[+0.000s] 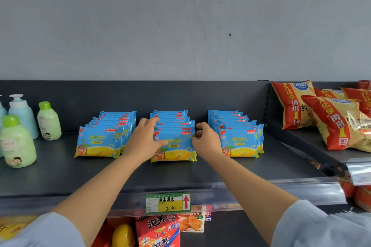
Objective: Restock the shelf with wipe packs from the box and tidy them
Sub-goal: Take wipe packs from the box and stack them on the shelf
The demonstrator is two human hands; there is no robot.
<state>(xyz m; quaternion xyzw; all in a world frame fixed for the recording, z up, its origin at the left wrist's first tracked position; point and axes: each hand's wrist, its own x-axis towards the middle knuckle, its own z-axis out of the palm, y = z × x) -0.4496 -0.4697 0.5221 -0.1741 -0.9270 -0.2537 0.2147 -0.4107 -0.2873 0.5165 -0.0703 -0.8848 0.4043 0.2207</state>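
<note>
Three rows of blue and yellow wipe packs stand upright on the dark shelf (60,174): a left row (100,142), a middle row (176,146) and a right row (241,140). My left hand (144,142) grips the left end of the middle row, thumb across the front pack's face and fingers over the tops. My right hand (206,140) is at the row's right end, fingers curled beside the packs; contact is hard to tell. The box is out of view.
Green and blue lotion bottles (18,142) stand at the left of the shelf. Red and yellow snack bags (331,118) lie on the neighbouring shelf to the right. A price tag (168,202) hangs on the front rail. Snack packets (158,230) fill the shelf below.
</note>
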